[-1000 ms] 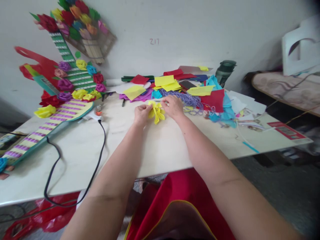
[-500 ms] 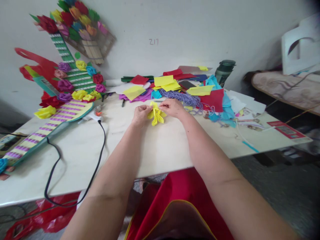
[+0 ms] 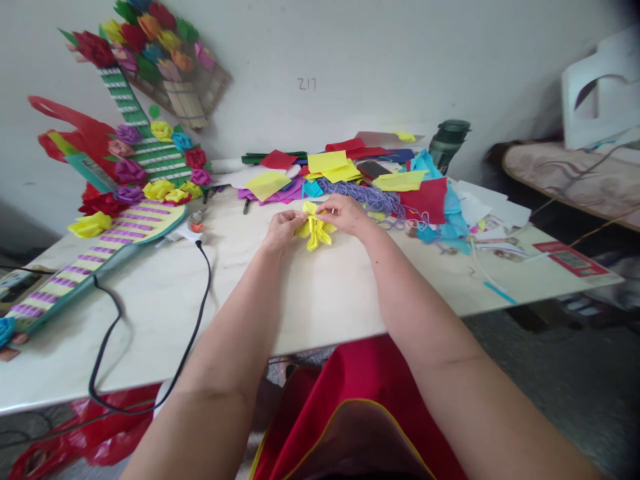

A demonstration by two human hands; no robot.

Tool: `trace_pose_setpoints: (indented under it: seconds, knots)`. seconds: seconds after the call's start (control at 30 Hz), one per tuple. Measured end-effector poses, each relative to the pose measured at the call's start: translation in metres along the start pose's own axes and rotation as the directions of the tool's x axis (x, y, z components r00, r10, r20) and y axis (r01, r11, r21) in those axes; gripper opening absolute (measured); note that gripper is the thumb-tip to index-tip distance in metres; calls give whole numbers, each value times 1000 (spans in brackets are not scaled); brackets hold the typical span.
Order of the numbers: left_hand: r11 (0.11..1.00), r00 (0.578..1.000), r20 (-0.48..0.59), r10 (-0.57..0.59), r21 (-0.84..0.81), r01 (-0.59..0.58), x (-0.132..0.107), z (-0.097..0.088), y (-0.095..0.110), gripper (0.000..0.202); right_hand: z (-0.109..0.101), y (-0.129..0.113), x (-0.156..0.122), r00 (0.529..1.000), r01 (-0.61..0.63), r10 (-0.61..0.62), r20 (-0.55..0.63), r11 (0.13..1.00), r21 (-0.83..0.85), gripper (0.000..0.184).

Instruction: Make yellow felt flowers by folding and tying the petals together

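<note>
Between my hands, just above or on the table, is a yellow paper flower with several folded petals spread toward me. My left hand pinches its left side between thumb and fingers. From the right, my right hand grips the upper petals with thumb and forefinger. The fingertips partly hide the flower's upper edge. Right behind the hands lie a blue paper piece and a tangle of purple yarn.
A glue gun with a black cord lies left, beside a board decorated with paper flowers. Behind are yellow paper sheets, red paper and a dark green bottle. Paper scraps lie right.
The yellow flower has turned slightly and its lower petals have shifted a little right. My right fingers have moved slightly left along its top; both hands stay on it.
</note>
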State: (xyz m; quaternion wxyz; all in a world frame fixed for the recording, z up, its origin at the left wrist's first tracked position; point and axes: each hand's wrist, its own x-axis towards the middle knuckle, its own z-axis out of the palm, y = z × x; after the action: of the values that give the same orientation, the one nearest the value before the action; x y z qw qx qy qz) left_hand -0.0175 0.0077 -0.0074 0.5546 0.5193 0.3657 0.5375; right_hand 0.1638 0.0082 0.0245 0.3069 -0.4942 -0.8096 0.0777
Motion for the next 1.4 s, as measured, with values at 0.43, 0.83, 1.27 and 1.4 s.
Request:
trace_pose_setpoints:
  seconds: [0.43,0.83,1.27,1.4]
  knots:
    - [1000,999,-25,-21,1,21,-2,1,1,33,-7,-11,-4,998,33,-19,65,976,-215,22]
    - [996,996,-23,-81,-47,80,-1,-2,0,28,-4,-16,-3,994,85,-67,86,974,-212,23]
    - [995,995,-3,-99,-11,99,-5,-2,6,30,-4,-25,-6,991,115,-89,99,947,-299,27]
    - [986,986,-9,-164,-44,163,-6,-1,8,23,-5,-30,-8,988,132,-97,119,930,-343,28]
